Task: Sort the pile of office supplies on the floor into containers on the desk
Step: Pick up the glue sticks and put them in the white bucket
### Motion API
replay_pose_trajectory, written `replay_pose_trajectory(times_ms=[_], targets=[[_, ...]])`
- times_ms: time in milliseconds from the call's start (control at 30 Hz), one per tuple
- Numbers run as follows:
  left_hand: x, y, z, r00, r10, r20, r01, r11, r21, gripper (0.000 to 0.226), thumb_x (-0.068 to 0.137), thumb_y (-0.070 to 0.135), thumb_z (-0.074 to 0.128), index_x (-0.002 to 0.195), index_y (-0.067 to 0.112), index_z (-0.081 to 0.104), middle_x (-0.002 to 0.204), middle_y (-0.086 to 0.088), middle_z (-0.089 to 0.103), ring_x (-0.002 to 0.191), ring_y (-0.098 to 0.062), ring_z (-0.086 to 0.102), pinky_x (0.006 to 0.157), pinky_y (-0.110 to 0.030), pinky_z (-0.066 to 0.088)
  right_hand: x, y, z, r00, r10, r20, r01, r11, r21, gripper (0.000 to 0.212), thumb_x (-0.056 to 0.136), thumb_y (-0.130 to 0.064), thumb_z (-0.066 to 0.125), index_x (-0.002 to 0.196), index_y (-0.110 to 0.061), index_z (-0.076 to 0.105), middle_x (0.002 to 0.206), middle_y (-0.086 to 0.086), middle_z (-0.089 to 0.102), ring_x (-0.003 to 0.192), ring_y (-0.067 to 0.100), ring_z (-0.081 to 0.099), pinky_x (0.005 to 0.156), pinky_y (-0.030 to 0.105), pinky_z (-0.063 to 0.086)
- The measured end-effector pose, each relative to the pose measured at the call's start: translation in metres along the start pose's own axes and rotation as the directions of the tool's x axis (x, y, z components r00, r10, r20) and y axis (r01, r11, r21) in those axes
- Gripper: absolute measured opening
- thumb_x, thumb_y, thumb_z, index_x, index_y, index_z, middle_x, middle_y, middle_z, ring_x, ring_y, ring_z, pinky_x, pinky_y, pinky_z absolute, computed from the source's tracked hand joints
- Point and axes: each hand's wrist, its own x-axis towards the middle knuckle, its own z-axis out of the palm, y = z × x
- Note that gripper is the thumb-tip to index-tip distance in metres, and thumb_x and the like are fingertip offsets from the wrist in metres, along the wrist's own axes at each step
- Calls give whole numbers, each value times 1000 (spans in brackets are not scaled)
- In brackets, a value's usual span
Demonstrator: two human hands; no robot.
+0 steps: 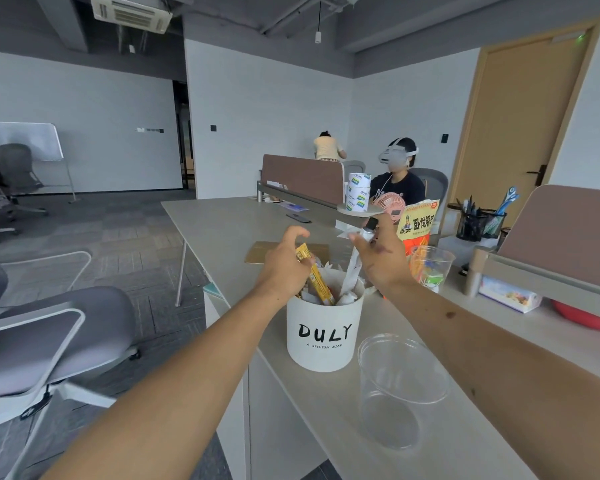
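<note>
Nearest on the pale grey desk point(222, 230) stands a clear plastic cup point(402, 389). Behind it, a white cylindrical tub marked DULY point(323, 336) holds white packets and a yellow stick sachet point(317, 284), pinched by the left hand point(284, 261). The right hand point(381, 258) grips a long white packet point(352, 273) hanging into the tub. Farther off, a second clear cup point(432, 268) holds coloured items.

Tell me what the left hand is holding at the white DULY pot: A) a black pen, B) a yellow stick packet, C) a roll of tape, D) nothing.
B: the left hand pinches a yellow stick packet whose lower end dips inside the white DULY pot.
</note>
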Motion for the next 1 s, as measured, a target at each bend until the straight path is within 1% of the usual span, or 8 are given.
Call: replay_pose_trajectory(times_ms=[167,300,400,467,633,767,900,1000], targets=[[2,-13,4,1000,-16,-15,17,997,74,15,90,16,66,103,23,61,107,1,62,92,-14,58,70,-25,49,-1,14,5,986,79,150,-71,996,-61,35,93,-17,62,115,-10,36,93,-2,54,81,21,54,69,33,44],[4,-22,7,999,-31,-5,32,993,116,28,90,20,67,118,22,67,119,0,66,112,-20,57,92,-30,48,-2,22,7,976,128,174,-111,988,-106,35,89,-13,67,117,-8,47,112,9,62,103,28,59,89,39,48],[3,-28,11,999,-50,-3,50,985,165,35,96,29,57,132,29,59,133,0,60,125,-23,52,107,-44,38,1,26,6,980,134,148,-109,980,-165,32,87,-20,70,114,-15,55,109,6,65,94,30,62,86,43,52],[1,-31,12,998,-63,-20,65,979,195,36,100,27,49,134,34,55,136,3,58,129,-21,48,112,-43,29,2,27,7,978,148,144,-116,972,-206,30,85,-24,71,111,-19,57,103,6,67,89,30,64,83,47,54],[-3,-28,12,995,-96,-10,95,952,293,42,102,21,38,136,41,51,135,3,59,131,-19,40,91,-31,16,6,24,14,977,95,191,-56,979,-198,29,86,-4,63,113,-15,57,91,4,62,92,29,61,87,48,52],[0,-29,8,995,-101,20,87,928,361,41,104,24,37,138,44,47,134,3,59,130,-21,41,103,-40,19,6,26,15,977,52,208,-27,992,-121,43,85,12,53,115,-18,47,93,4,55,85,26,54,74,40,48],[1,-31,9,994,-109,30,89,922,377,42,104,28,38,142,44,41,134,2,59,127,-22,46,108,-45,21,0,33,21,941,203,270,-110,940,-321,22,85,-8,69,102,-17,59,98,4,60,87,26,61,80,38,52],[2,-35,11,991,-131,39,106,919,379,42,104,32,38,144,43,37,133,1,59,127,-21,47,111,-49,20,-1,33,19,942,210,263,-80,898,-432,14,87,-26,70,100,-25,66,111,2,64,90,25,63,86,36,52]])
